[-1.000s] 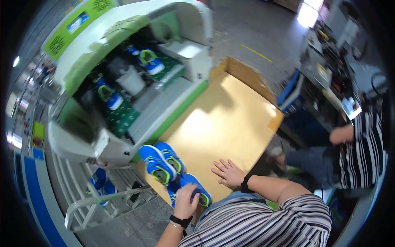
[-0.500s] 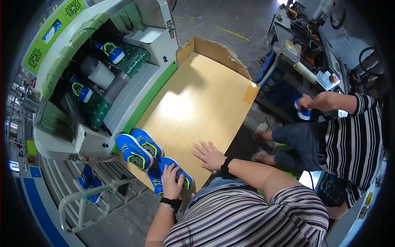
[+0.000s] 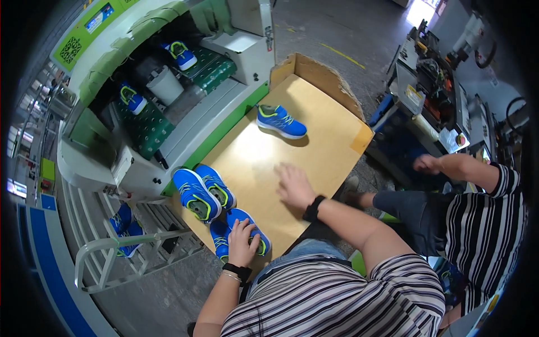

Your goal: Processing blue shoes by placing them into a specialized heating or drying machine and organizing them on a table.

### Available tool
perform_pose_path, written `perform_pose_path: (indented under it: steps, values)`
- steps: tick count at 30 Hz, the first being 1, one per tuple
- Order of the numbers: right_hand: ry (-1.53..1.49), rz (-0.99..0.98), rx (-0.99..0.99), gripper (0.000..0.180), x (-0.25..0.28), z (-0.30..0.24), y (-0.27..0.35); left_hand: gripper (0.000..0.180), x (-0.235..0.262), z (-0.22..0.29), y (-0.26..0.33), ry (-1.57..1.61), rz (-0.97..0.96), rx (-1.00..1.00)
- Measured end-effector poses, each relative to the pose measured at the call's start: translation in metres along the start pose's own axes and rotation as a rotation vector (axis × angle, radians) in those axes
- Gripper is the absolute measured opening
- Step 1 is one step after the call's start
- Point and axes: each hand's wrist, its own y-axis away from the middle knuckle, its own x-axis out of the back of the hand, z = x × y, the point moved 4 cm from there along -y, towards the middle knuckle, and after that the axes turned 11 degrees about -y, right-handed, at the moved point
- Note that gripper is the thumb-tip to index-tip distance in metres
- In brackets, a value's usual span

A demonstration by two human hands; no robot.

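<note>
My left hand (image 3: 241,245) is curled over a blue sneaker (image 3: 259,229) with yellow-green lining, at the near left corner of the table. Beside that shoe another sneaker (image 3: 219,237) is partly hidden. Just beyond them lie two more blue sneakers, one (image 3: 190,185) and its neighbour (image 3: 212,178), side by side. My right hand (image 3: 295,186) hovers above the middle of the tabletop, blurred by motion, fingers apart and holding nothing. Farther off, a single blue sneaker (image 3: 282,122) with a white sole rests on the wooden tabletop (image 3: 314,163).
At the left stands a white and green machine (image 3: 222,121); two blue sneakers sit on its green perforated plates. Below it a metal rack (image 3: 135,238) holds more shoes. A torn cardboard edge (image 3: 331,81) borders the table's far end. A co-worker (image 3: 480,210) stands at the right, beside a workbench.
A blue sneaker now lies on the far tabletop; the co-worker's hand, which held one, shows none. My right hand has lifted and moved farther out. My left hand stays on its sneaker.
</note>
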Motion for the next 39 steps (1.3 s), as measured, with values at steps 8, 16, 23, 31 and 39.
perform_pose_path:
  steps: [8,16,23,31,39]
  values:
    - [0.125,0.099,-0.256,0.1,0.041,0.085,-0.153,0.042,0.006,0.0,-0.008,-0.061,-0.074,0.063]
    - [-0.684,-0.352,-0.088,0.072,0.033,0.018,-0.086,0.069,0.125,0.03,-0.038,0.084,0.043,-0.075]
    - [-0.55,-0.592,0.627,0.064,0.055,-0.164,-0.062,0.084,0.158,-0.001,-0.005,0.774,-0.066,0.155]
    - [-0.597,-0.192,0.416,0.082,-0.077,-0.202,-0.066,0.069,0.249,-0.021,-0.007,1.333,0.675,0.294]
    - [-1.559,-0.07,-0.119,0.068,-0.03,-0.165,-0.108,0.072,0.295,-0.046,-0.165,0.733,0.983,0.16]
